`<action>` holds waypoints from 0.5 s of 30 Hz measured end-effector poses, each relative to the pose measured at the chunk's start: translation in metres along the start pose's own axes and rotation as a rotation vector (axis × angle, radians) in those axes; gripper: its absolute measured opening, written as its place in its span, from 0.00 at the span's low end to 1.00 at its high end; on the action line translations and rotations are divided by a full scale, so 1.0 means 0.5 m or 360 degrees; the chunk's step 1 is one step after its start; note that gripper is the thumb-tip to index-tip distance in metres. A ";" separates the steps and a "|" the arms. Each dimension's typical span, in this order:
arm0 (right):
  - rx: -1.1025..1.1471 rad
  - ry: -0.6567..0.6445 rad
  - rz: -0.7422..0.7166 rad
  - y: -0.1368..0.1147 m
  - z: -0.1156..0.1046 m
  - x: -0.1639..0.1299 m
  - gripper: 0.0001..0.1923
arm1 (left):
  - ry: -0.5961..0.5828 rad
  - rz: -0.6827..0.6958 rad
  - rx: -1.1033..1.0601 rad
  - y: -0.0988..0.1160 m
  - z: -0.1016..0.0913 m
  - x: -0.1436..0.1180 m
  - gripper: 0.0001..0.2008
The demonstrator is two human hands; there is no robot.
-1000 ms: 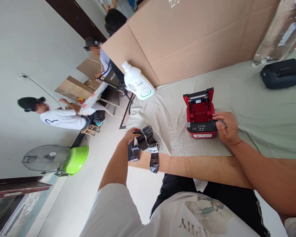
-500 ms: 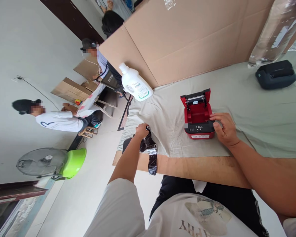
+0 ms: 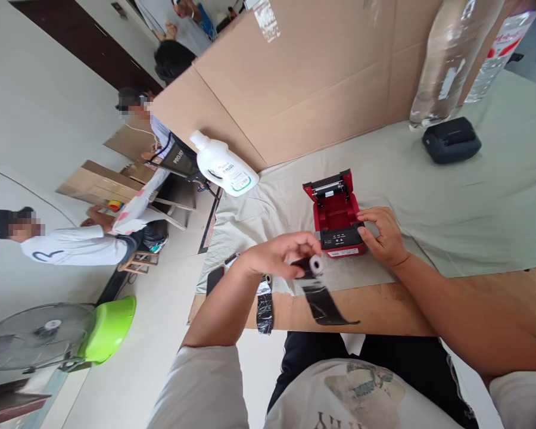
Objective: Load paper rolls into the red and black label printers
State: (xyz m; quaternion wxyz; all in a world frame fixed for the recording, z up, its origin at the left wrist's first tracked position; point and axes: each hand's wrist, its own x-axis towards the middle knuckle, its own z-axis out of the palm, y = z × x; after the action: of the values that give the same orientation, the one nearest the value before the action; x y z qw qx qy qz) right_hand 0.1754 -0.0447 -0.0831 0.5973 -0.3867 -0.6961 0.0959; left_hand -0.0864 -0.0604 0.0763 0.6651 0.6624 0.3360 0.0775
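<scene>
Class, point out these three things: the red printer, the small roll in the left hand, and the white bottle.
red printer [image 3: 335, 213], head view, on its open red compartment.
small roll [image 3: 315, 264], head view, on its pale round end.
white bottle [image 3: 223, 171], head view, on its white body.

We cannot read the label on the white bottle [image 3: 223, 169]. Our left hand [image 3: 277, 255] hides part of the roll [image 3: 315, 265]. The fan [image 3: 24, 342] is cut at the left edge.
</scene>
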 end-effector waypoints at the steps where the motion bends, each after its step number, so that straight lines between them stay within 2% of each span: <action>1: -0.0020 0.0026 -0.0008 -0.001 0.000 0.000 0.08 | 0.0084 0.0113 0.0077 -0.001 0.007 0.035 0.19; 3: -0.0039 0.0060 -0.0031 -0.001 0.000 0.000 0.09 | 0.0393 0.0292 0.0306 -0.017 0.007 0.110 0.16; 4: -0.0038 0.0068 -0.0040 -0.001 0.000 0.000 0.09 | 0.0549 0.0309 0.0472 -0.028 0.001 0.145 0.16; 5: -0.0034 0.0072 -0.0045 0.000 -0.001 0.000 0.09 | 0.0668 0.0271 0.0656 -0.039 -0.006 0.177 0.16; 7: -0.0023 0.0067 -0.0043 0.001 -0.001 0.000 0.09 | 0.0790 0.0105 0.1010 -0.056 -0.019 0.226 0.17; 9: -0.0012 0.0051 -0.0032 0.001 -0.003 0.001 0.09 | 0.0790 -0.0040 0.1264 -0.065 -0.029 0.256 0.16; 11: 0.0013 0.0026 -0.0044 -0.001 -0.004 0.003 0.09 | 0.0748 -0.0095 0.1405 -0.068 -0.033 0.273 0.16; 15: 0.0069 -0.0025 -0.0108 -0.009 -0.006 0.005 0.08 | 0.0657 -0.0156 0.1468 -0.073 -0.037 0.289 0.16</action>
State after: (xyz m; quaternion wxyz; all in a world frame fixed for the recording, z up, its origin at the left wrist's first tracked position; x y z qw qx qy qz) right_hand 0.1765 -0.0471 -0.0777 0.6030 -0.3492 -0.7111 0.0936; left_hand 0.0012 0.0299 -0.0055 0.2260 0.8415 0.4903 0.0191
